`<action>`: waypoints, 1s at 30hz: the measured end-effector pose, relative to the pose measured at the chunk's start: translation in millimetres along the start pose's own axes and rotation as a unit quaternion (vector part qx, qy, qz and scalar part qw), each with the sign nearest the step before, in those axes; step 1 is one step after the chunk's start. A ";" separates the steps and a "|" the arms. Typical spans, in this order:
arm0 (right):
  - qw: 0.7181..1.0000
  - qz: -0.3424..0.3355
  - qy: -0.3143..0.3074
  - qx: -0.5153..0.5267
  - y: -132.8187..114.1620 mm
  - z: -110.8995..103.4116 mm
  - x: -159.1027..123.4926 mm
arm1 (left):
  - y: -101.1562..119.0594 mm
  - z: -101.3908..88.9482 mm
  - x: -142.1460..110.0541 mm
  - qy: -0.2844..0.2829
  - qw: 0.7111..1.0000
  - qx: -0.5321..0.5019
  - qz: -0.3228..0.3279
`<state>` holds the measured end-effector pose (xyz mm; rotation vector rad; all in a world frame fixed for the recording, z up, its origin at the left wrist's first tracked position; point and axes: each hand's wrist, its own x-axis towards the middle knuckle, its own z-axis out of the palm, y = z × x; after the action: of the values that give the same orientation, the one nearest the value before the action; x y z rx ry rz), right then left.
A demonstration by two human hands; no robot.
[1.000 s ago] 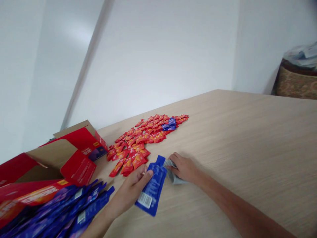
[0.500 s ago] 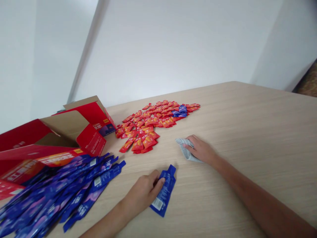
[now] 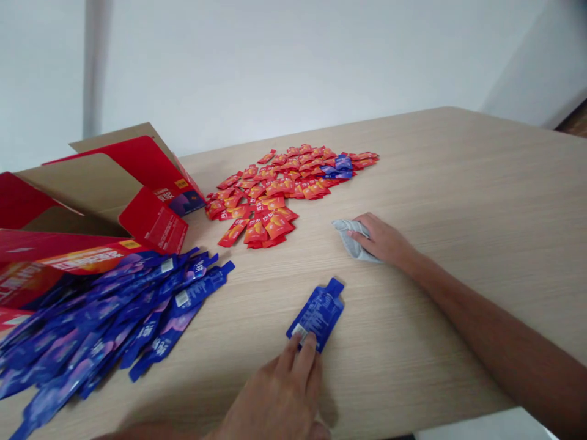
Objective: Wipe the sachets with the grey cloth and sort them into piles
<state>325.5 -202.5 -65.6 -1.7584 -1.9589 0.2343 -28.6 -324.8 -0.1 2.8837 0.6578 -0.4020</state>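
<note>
A dark blue spouted pouch [image 3: 320, 311] lies on the table, with a white barcode label at its near end. The outstretched fingers of my left hand [image 3: 284, 391] rest on that end, and the thumb sits low, off the pouch. Farther right, my right hand [image 3: 383, 240] is closed around a light grey cloth [image 3: 353, 244] pressed to the tabletop. Left of both hands spreads a pile of similar blue pouches [image 3: 137, 311].
Open red cardboard boxes [image 3: 153, 223] stand at the left beside the blue pile. Toward the back of the wooden table [image 3: 440, 183] lie many small red-orange sachets [image 3: 275, 183], with a few blue-purple packets [image 3: 338, 166] on top. A white wall rises behind.
My left hand has shifted from a thumb-and-finger grip on the pouch's side to fingers laid on its near end. The pouch has turned. My right hand keeps hold of the cloth.
</note>
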 end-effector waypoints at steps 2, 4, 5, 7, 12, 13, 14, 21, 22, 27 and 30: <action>1.000 -0.003 0.004 -0.009 -0.8 -0.7 -0.7 | -2.1 8.8 -0.7 0.003 1.000 0.024 0.011; 1.000 -0.006 0.006 -0.020 -2.8 -1.6 -1.4 | -3.3 12.5 -3.9 0.012 0.999 0.042 0.024; 1.000 -0.007 0.005 -0.025 -4.3 -2.3 -1.7 | -3.2 12.7 -6.3 0.016 0.998 0.044 0.030; 0.999 -0.011 0.001 -0.035 -8.4 -4.3 -2.3 | -1.6 11.9 -12.0 0.030 0.998 0.032 0.036; 0.998 -0.023 0.040 -0.044 -24.4 -14.3 -5.4 | 7.4 16.0 -21.0 0.061 0.997 0.039 0.029; 0.997 -0.031 0.053 -0.041 -28.9 -16.6 -6.6 | 9.1 18.1 -21.5 0.066 0.996 0.059 0.031; 0.996 -0.041 0.066 -0.036 -34.0 -18.8 -8.0 | 10.5 20.3 -21.8 0.073 0.994 0.080 0.031; 0.985 -0.157 0.068 0.009 -87.0 -24.0 -28.9 | 14.5 27.5 -22.2 0.143 0.978 0.149 0.023; 0.984 -0.169 0.047 0.010 -95.9 -22.4 -33.5 | 14.7 28.0 -21.7 0.147 0.978 0.149 0.022; 0.969 -0.240 -0.061 -0.005 -133.3 -1.9 -58.7 | 12.1 31.1 -13.3 0.145 0.979 0.142 0.023; 0.954 -0.275 -0.108 -0.048 -144.6 12.1 -67.8 | 7.4 28.6 -3.3 0.117 0.981 0.150 0.037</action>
<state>195.3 -288.0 -28.7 -1.2065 -2.5666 0.1410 -34.7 -338.8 -25.6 3.2672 0.5617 -0.1650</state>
